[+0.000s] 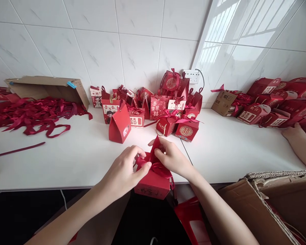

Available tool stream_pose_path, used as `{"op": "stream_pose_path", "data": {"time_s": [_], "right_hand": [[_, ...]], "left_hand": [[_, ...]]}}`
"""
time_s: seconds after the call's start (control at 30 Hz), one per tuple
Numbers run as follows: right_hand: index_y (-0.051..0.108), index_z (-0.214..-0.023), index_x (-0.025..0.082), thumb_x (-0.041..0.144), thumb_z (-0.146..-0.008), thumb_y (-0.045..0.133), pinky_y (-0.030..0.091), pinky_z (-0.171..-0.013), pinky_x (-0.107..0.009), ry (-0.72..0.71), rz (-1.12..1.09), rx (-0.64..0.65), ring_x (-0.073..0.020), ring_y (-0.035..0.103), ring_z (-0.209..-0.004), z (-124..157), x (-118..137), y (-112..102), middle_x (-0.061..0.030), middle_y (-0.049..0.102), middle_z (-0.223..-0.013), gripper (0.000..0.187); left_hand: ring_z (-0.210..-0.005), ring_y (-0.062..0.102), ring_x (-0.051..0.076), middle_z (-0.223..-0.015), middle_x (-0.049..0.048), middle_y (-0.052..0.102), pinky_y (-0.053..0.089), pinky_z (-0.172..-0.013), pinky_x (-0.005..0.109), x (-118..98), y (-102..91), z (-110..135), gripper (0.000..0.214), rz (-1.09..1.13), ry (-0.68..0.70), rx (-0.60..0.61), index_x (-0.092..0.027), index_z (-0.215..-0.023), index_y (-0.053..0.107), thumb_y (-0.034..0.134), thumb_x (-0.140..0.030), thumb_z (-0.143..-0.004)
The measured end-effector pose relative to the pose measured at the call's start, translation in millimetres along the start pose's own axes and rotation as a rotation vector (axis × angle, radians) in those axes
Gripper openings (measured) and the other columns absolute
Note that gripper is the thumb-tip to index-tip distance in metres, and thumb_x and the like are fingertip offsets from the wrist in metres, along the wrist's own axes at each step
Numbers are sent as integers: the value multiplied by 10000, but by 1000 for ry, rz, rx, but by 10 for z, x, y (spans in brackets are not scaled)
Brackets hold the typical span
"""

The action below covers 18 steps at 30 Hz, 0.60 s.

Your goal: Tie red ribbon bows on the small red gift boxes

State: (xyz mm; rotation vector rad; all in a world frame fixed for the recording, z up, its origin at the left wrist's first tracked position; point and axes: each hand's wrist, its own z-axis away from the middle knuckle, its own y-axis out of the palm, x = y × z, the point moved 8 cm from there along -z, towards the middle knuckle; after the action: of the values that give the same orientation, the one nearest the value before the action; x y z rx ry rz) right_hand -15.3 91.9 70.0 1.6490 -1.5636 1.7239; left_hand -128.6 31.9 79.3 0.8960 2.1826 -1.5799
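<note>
A small red gift box [152,183] sits at the near edge of the white table [79,160], held between both my hands. My left hand [124,170] pinches the dark red ribbon [158,167] on the box's top from the left. My right hand [169,157] grips the ribbon and the box's raised top flap from the right. Both hands are closed on the ribbon.
A cluster of finished red gift boxes [158,109] stands against the tiled wall. Loose red ribbons [33,114] spill from a tipped cardboard box [44,86] at left. More red boxes [277,102] pile at right, where another person's hand [294,132] rests. An open cardboard carton [277,200] is near right.
</note>
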Motion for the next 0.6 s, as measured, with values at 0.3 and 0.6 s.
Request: {"op": "stream_pose_path", "data": {"time_s": [0.3, 0.6], "right_hand": [[608, -837, 148, 183, -785, 527, 428, -657, -241, 58, 42, 38, -118, 563, -687, -167, -201, -21, -12, 643, -775, 103], [608, -706, 155, 633, -863, 334, 409, -628, -299, 339, 90, -50, -168, 526, -662, 467, -628, -414, -61, 601, -700, 573]], "left_hand": [[-686, 573, 120, -742, -23, 584, 456, -633, 223, -53, 165, 29, 142, 32, 48, 225, -224, -895, 579, 439, -239, -878], [-710, 556, 126, -762, -17, 587, 448, -656, 233, -41, 202, 21, 175, 39, 73, 203, -231, -878, 617, 446, -260, -901]]}}
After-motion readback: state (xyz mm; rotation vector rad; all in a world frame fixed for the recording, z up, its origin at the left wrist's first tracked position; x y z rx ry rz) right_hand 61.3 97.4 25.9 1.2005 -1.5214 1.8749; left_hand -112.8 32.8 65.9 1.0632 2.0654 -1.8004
